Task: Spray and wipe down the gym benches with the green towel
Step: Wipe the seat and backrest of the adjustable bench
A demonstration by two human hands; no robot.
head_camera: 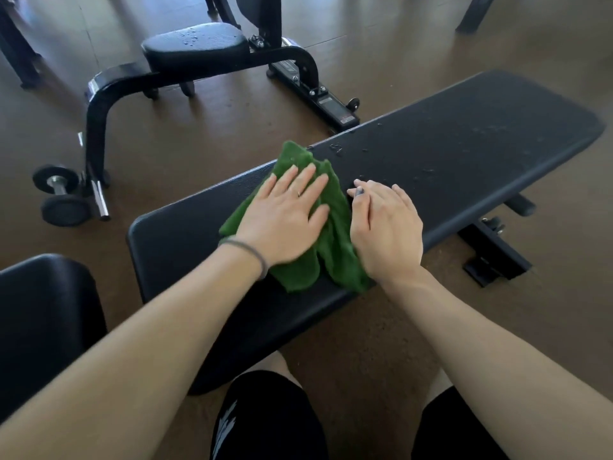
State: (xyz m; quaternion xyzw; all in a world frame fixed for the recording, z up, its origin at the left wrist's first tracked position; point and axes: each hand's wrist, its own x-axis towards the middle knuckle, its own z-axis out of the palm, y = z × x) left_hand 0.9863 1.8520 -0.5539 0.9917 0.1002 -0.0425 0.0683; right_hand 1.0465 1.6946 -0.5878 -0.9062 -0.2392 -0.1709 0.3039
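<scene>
A long flat black bench [464, 134] runs from lower left to upper right across the view. Droplets of liquid bead on its middle and far part. The green towel [333, 247] lies crumpled on the pad near its middle. My left hand [285, 214] presses flat on the towel with fingers spread. My right hand [386, 227] rests at the towel's right edge, fingers curled down against the pad and the cloth. A second bench seat [195, 44] with droplets on it stands at the back. No spray bottle shows.
A black padded seat [43, 313] sits at the lower left. The far bench's curved frame [99, 104] and small wheels [58, 194] stand on the brown floor at left. The near bench's foot bracket [494, 257] juts out at right. My knees are below.
</scene>
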